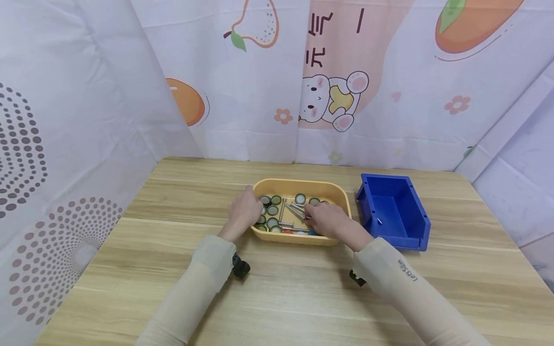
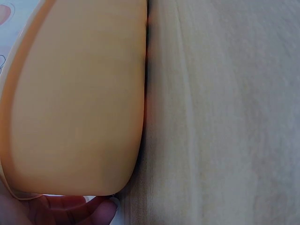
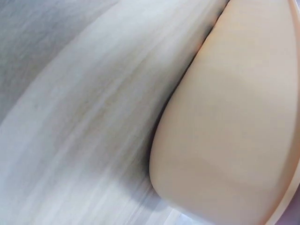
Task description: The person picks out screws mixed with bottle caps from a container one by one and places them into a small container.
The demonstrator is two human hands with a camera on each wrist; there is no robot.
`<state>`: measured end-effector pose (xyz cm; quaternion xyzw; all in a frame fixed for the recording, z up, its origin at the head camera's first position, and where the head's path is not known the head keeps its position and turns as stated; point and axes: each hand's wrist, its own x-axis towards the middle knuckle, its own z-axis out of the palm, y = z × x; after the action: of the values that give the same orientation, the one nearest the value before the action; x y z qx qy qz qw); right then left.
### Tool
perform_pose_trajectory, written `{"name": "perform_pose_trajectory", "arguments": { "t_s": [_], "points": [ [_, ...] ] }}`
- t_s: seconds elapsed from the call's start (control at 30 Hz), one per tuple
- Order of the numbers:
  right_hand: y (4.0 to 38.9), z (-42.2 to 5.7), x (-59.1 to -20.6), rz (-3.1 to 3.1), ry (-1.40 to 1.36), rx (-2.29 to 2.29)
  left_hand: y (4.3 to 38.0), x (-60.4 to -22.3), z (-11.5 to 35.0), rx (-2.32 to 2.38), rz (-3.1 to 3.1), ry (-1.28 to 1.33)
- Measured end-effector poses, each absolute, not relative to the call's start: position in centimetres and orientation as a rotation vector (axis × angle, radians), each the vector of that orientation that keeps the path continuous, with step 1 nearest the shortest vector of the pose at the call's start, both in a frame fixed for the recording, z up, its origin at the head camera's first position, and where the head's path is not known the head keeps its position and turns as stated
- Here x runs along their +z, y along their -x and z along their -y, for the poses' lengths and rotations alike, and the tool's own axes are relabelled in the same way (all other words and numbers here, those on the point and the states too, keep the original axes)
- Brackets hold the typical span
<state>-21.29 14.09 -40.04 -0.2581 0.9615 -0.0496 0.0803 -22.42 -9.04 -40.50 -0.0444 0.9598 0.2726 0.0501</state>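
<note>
A yellow plastic bin sits on the table, holding bottle caps on its left side and long metal screws around the middle. My left hand grips the bin's left end; in the left wrist view its curled fingers show past the end of the bin wall. Over the front right rim reaches my right hand, fingertips down among the screws. The right wrist view has only the bin's outer wall, so I cannot tell whether those fingers pinch a screw.
Right of the yellow bin stands a blue open-front bin with one small metal piece inside. Red and blue bits show along the yellow bin's front inner edge. A printed curtain hangs behind the wooden table.
</note>
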Motion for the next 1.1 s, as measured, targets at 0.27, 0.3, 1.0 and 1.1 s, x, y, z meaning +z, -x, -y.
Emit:
{"name": "perform_pose_trajectory", "arguments": {
  "t_s": [0.27,0.3,1.0,1.1],
  "points": [
    [21.2,-14.7,-39.4,-2.779,0.728,-0.309,22.4,-40.4,9.1,0.824,-2.918,0.143],
    [21.2,-14.7,-39.4,-2.766,0.722,-0.339,22.4,-40.4,9.1,0.828,-2.917,0.146],
    [21.6,-15.4,-39.1,-2.636,0.627,-0.947,22.5,-40.4,9.0,0.829,-2.915,0.156],
    [21.4,-15.4,-38.9,-2.619,0.602,-1.023,22.5,-40.4,9.0,0.836,-2.914,0.157]
  ]
}}
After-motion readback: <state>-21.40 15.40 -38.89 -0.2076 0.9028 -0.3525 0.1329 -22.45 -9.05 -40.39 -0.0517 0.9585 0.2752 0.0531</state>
